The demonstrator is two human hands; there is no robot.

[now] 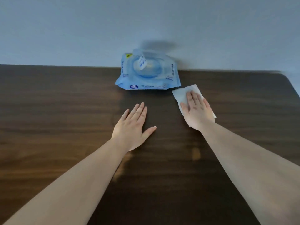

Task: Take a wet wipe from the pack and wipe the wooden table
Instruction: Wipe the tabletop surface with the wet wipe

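A blue pack of wet wipes (148,73) lies at the far edge of the dark wooden table (56,114), its lid flipped up. A white wet wipe (181,95) lies flat on the table just right of the pack. My right hand (197,111) presses flat on the wipe, fingers together, covering its near half. My left hand (135,127) rests palm down on the bare wood in front of the pack, fingers spread, holding nothing. The wood between and below my hands looks darker and damp.
A plain grey-blue wall (146,26) rises directly behind the table's far edge. The table's rounded right corner (290,82) is close to my right hand. Lighter dry patches (196,153) show in the damp area.
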